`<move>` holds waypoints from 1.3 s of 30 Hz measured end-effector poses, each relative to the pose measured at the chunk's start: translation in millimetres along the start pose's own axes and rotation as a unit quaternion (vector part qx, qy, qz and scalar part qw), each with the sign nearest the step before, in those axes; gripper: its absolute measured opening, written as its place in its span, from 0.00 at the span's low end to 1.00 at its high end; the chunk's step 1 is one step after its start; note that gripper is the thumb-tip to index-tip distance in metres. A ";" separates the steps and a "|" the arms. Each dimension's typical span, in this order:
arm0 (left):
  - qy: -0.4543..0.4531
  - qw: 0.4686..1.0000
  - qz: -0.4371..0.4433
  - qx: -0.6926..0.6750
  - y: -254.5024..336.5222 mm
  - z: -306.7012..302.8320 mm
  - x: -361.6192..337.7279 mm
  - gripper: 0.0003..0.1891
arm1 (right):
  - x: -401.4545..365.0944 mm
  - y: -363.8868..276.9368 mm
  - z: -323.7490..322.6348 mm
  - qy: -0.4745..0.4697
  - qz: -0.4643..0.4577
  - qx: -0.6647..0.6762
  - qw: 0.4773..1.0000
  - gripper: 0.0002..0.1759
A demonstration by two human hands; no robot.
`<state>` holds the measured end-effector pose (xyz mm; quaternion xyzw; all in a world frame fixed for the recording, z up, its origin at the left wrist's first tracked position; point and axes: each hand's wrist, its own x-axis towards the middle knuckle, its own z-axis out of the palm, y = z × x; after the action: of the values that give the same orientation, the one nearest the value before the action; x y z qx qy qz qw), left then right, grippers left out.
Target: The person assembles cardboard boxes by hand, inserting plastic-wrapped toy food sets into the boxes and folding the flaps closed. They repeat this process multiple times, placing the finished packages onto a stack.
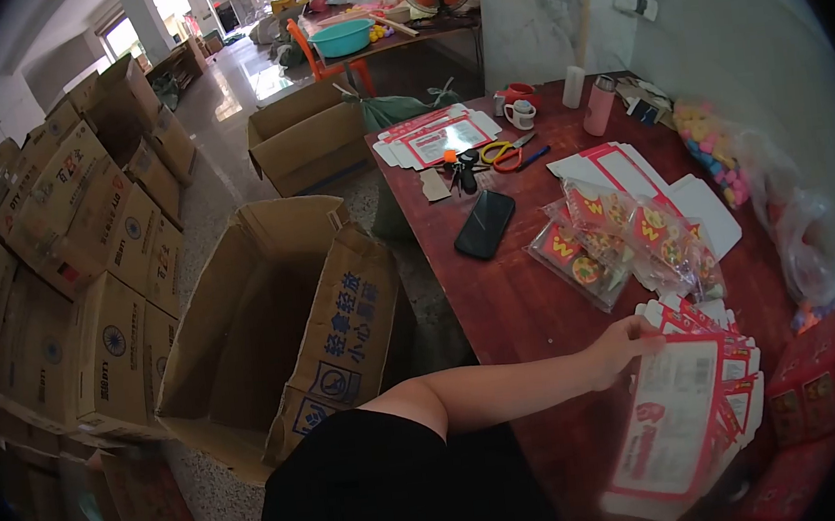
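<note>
My left hand (619, 352) reaches in over the red table (504, 322), its fingers closed at the top edge of a flat red-and-white printed carton (666, 417). The carton's lower end is blurred. Beneath and right of it lie several similar folded cartons (739, 385). Only a bit of skin from my right side shows at the bottom edge; my right hand cannot be made out. Just beyond my left hand are clear bags (642, 239) with colourful contents.
A black phone (485, 225), keys (467, 170), scissors (503, 156) and more flat cartons (441, 143) lie farther back. An open cardboard box (320, 345) stands left of the table. Stacked boxes (114, 340) line the far left.
</note>
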<state>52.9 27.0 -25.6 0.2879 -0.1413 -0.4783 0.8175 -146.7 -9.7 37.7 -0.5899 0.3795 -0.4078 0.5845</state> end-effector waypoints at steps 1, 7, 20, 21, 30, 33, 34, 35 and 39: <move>0.007 0.999 -0.007 -0.050 2.9 4.3 -2.5 0.15 | -8.5 5.8 -0.7 -0.001 -0.001 -0.004 1.000 0.20; 0.002 0.980 0.035 0.198 -28.1 18.1 -30.4 0.26 | -38.6 29.0 -2.7 -0.008 -0.004 -0.011 1.000 0.20; -0.195 0.844 -0.038 0.499 -14.0 39.7 -46.4 0.37 | 3.9 -0.7 13.7 0.021 -0.006 -0.004 1.000 0.19; -0.174 0.851 -0.008 0.496 -23.0 37.4 -52.0 0.36 | 3.0 1.6 13.4 0.020 -0.006 -0.006 1.000 0.19; -0.198 0.883 0.062 0.422 -26.5 22.4 -65.2 0.24 | -14.8 19.2 7.8 0.028 -0.016 -0.013 0.999 0.19; -0.187 0.880 0.068 0.432 -34.9 6.6 -53.2 0.16 | -18.5 14.4 6.5 0.037 -0.014 -0.016 0.999 0.19; -0.184 0.861 0.098 0.463 -38.8 3.1 -50.4 0.16 | -19.9 12.8 6.4 0.040 -0.013 -0.018 0.999 0.19; -0.181 0.841 0.128 0.493 -44.7 -2.2 -46.6 0.15 | -23.3 11.1 5.5 0.044 -0.013 -0.021 0.999 0.19; -0.151 0.881 0.248 0.375 -52.2 9.8 -53.1 0.15 | -40.8 -1.9 7.1 0.063 -0.015 -0.025 0.998 0.18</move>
<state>-15.3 49.9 -47.0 0.4528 -0.4982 -0.2088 0.7093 -155.7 30.8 38.1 -0.5832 0.4167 -0.4435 0.5380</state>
